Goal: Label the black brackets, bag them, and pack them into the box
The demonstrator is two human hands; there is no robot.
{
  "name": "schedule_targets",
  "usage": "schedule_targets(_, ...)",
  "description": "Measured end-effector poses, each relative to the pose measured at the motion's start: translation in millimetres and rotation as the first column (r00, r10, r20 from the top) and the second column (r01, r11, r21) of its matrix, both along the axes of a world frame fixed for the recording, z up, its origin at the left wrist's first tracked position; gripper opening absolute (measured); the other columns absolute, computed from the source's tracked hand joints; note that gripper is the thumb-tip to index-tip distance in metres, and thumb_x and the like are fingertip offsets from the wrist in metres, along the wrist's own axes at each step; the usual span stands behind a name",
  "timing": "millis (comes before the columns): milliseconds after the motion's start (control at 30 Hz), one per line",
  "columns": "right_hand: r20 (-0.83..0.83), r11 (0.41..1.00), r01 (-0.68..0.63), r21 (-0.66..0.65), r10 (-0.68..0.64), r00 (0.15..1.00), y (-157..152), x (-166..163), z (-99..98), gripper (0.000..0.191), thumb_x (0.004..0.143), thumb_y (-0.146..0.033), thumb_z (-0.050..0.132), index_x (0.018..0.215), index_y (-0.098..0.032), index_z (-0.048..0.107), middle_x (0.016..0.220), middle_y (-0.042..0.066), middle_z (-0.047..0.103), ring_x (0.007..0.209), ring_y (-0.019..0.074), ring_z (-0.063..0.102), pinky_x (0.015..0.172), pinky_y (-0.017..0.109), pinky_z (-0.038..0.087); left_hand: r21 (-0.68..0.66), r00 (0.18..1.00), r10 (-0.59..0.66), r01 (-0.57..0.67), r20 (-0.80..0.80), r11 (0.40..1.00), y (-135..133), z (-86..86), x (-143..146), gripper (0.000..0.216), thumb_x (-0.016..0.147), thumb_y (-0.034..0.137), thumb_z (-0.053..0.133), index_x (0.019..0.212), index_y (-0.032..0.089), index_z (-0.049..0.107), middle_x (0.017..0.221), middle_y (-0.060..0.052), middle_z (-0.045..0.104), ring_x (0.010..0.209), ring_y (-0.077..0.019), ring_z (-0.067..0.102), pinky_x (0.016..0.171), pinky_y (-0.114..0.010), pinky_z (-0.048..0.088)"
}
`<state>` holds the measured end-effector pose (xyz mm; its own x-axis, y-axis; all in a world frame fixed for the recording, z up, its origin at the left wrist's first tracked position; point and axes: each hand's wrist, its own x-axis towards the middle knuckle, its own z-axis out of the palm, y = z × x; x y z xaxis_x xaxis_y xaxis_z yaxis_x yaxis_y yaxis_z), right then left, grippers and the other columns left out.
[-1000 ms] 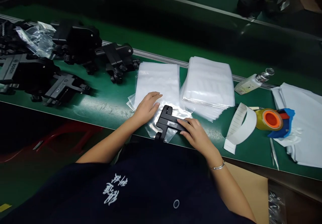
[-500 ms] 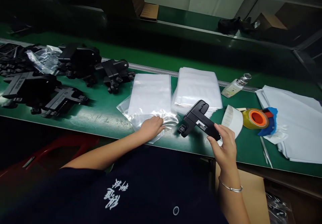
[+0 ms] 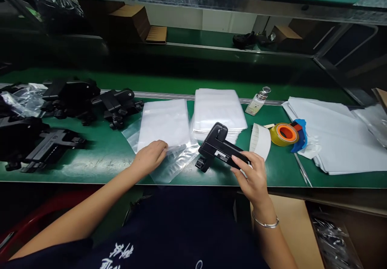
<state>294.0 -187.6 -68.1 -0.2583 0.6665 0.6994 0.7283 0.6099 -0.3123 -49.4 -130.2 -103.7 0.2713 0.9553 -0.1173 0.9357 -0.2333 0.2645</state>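
My right hand (image 3: 252, 176) grips one end of a black T-shaped plastic device (image 3: 213, 146) with a small white label on its bar. It is held tilted above the front of the bench. On the left, my left hand (image 3: 150, 156) rests at the lower edge of a stack of clear plastic bags (image 3: 165, 119), its fingers closed together on the film; the fingertips are partly hidden. The loose end of a clear bag (image 3: 169, 171) spreads to the right of those fingers. Behind the device lies a second, thicker stack of bags (image 3: 219, 109).
Several similar black devices (image 3: 54, 144) crowd the left of the green bench (image 3: 105, 172). To the right are a white paper label roll (image 3: 261, 140), a tape roll (image 3: 279, 136), tweezers (image 3: 303, 170), a pump bottle (image 3: 256, 101) and white sheets (image 3: 341, 136). A metal shelf edge (image 3: 181, 1) crosses above.
The camera view has shifted, showing more of the shelf above. My left hand has moved left along the bag stack's edge, and a bag end lies flatter. My right hand still holds the device.
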Motion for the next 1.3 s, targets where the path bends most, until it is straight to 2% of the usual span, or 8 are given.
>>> schedule_targets(167, -0.001, 0.998, 0.045, 0.033, -0.045, 0.999, -5, 0, 6.4, 0.048, 0.088, -0.015, 0.063, 0.131, -0.034, 0.054, 0.113, 0.006, 0.06, 0.107, 0.0236, 0.059, 0.095, 0.048, 0.05, 0.09, 0.964, -0.16, 0.144, 0.212, 0.986, 0, -15.4, 6, 0.052, 0.095, 0.043, 0.038, 0.141, 0.019, 0.042, 0.152, -0.012, 0.041, 0.143, -0.0305, 0.036, 0.116, -0.05, 0.032)
schedule_targets(400, -0.018, 0.998, -0.032, -0.057, 0.031, 0.999, -8, -10, 6.0, 0.047, 0.09, -0.02, 0.062, 0.134, -0.029, 0.05, 0.112, 0.008, 0.062, 0.105, 0.0246, 0.06, 0.096, 0.05, 0.05, -0.139, 0.64, -0.026, 0.207, 0.768, 0.968, 4, 43.5, 74, 0.081, 0.087, 0.061, 0.049, 0.151, 0.021, 0.02, 0.145, -0.018, 0.049, 0.124, -0.0328, 0.057, 0.096, -0.044, 0.051)
schedule_targets(533, 0.05, 0.997, -0.01, -0.08, 0.014, 0.999, -14, -21, 2.1, 0.048, 0.091, -0.018, 0.06, 0.136, -0.029, 0.048, 0.113, 0.01, 0.062, 0.105, 0.0263, 0.06, 0.093, 0.051, 0.051, -0.158, 0.813, 0.053, 0.049, 0.58, 0.986, 6, 65.0, 111, 0.102, 0.072, 0.052, 0.073, 0.152, 0.019, 0.019, 0.143, -0.016, 0.051, 0.123, -0.0375, 0.056, 0.101, -0.049, 0.047)
schedule_targets(700, 0.002, 0.99, 0.024, -0.136, -0.023, 1.0, -16, -17, -3.0, 0.051, 0.091, -0.021, 0.059, 0.14, -0.026, 0.044, 0.114, 0.012, 0.062, 0.106, 0.0281, 0.059, 0.089, 0.05, 0.051, -0.116, 0.748, -0.072, 0.196, 0.659, 0.974, 11, 58.6, 116, 0.059, 0.093, 0.044, 0.045, 0.145, 0.018, 0.037, 0.146, -0.011, 0.05, 0.132, -0.0296, 0.049, 0.111, -0.044, 0.038)
schedule_targets(867, 0.006, 0.991, 0.008, -0.132, -0.007, 1.0, -12, -14, -5.0, 0.05, 0.091, -0.021, 0.06, 0.138, -0.026, 0.046, 0.114, 0.012, 0.063, 0.106, 0.0279, 0.059, 0.091, 0.05, 0.05, -0.125, 0.817, -0.086, 0.19, 0.571, 0.974, 14, 55.7, 115, 0.078, 0.084, 0.048, 0.059, 0.148, 0.018, 0.029, 0.145, -0.013, 0.049, 0.122, -0.0327, 0.056, 0.099, -0.043, 0.048)
schedule_targets(1000, -0.111, 0.968, 0.071, -0.24, -0.1, 0.989, -14, 2, -7.3, 0.043, 0.091, -0.028, 0.061, 0.133, -0.027, 0.052, 0.114, 0.01, 0.064, 0.106, 0.0266, 0.059, 0.089, 0.047, 0.052, -0.096, 0.845, -0.011, 0.074, 0.535, 0.993, 18, 45.6, 84, 0.047, 0.097, 0.043, 0.033, 0.136, 0.021, 0.046, 0.124, -0.007, 0.064, 0.108, -0.0233, 0.063, 0.092, -0.035, 0.05)
schedule_targets(1100, -0.209, 0.939, 0.192, -0.285, -0.257, 0.943, -17, 22, -9.7, 0.039, 0.088, -0.032, 0.064, 0.126, -0.026, 0.058, 0.113, 0.009, 0.064, 0.105, 0.0259, 0.06, 0.088, 0.045, 0.052, -0.066, 0.965, 0.082, -0.068, 0.248, 0.996, 18, 21.9, 47, 0.036, 0.088, 0.048, 0.05, 0.109, 0.02, 0.06, 0.103, -0.007, 0.066, 0.095, -0.025, 0.063, 0.077, -0.034, 0.05)
schedule_targets(1300, -0.314, 0.903, 0.288, -0.319, -0.388, 0.867, -17, 41, -13.5, 0.044, 0.081, -0.037, 0.071, 0.122, -0.025, 0.062, 0.113, 0.009, 0.063, 0.106, 0.0273, 0.06, 0.091, 0.047, 0.049, -0.102, 0.998, -0.006, 0.012, 0.055, 0.995, 8, -16.1, 6, 0.026, 0.094, 0.034, 0.037, 0.082, 0.02, 0.056, 0.086, -0.006, 0.063, 0.087, -0.0226, 0.06, 0.077, -0.033, 0.046)
